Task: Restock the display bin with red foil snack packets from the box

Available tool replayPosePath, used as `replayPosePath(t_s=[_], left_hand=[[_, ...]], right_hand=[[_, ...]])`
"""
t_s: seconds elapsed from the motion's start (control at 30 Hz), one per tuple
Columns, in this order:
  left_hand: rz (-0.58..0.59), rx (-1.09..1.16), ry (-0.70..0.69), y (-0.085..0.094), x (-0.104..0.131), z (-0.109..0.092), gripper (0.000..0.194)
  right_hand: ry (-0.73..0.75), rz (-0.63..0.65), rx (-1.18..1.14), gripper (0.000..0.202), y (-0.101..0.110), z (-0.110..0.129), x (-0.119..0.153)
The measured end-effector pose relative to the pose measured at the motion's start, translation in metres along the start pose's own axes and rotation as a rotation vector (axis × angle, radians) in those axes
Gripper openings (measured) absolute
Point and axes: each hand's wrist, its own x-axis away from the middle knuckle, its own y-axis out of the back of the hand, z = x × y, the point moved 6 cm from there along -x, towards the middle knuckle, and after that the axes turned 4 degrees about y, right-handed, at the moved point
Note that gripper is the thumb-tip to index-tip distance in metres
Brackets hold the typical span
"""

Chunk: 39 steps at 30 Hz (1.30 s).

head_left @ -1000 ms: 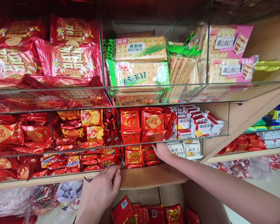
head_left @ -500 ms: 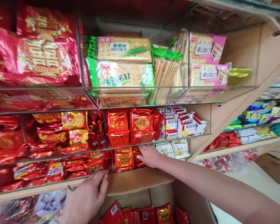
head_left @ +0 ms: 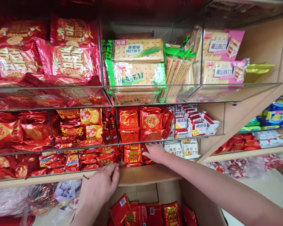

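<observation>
Cardboard box (head_left: 169, 191) at 6 o'clock, holding red packets (head_left: 153, 213). Left hand (head_left: 100, 186), fingers loosely curled, rests on the box flap, gripping nothing. At 12 o'clock from it, right hand (head_left: 155, 152), fingers extended, presses red snack packets (head_left: 133, 156) in the lowest shelf (head_left: 49, 179) compartment. Cracker packs (head_left: 138, 73) fill the bins above.

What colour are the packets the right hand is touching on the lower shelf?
Red with gold print, seen in the head view: the packets by the right hand.
</observation>
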Motion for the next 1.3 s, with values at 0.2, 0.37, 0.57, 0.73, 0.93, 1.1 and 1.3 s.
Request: replayPosePath(t_s=[0.2,0.37,0.57,0.73,0.93,1.1,1.3], left_hand=[[0.043,0.02,0.008,-0.001,0.002,0.0,0.028],[0.037,0.004,0.003,0.0,0.003,-0.001,0.029],[0.059,0.017,-0.006,0.001,0.001,-0.002,0.032],[0.099,0.027,0.006,0.0,0.005,-0.003,0.033],[0.114,0.04,0.028,0.0,0.008,0.0,0.034],[0.096,0.031,0.021,0.0,0.005,0.0,0.033],[0.088,0.022,0.021,0.001,0.005,-0.001,0.034]], right_hand=[[0.061,0.062,-0.096,0.064,0.029,0.013,0.039],[0.347,-0.033,-0.216,0.04,0.062,0.067,0.121],[0.314,0.342,-0.239,0.024,-0.081,0.084,0.161],[-0.187,0.251,-0.136,0.045,-0.156,0.04,0.149],[-0.231,0.225,-0.033,0.055,-0.162,0.035,0.149],[-0.288,0.32,-0.026,0.05,-0.16,0.032,0.152],[-0.299,0.267,-0.113,0.044,-0.159,0.023,0.157]])
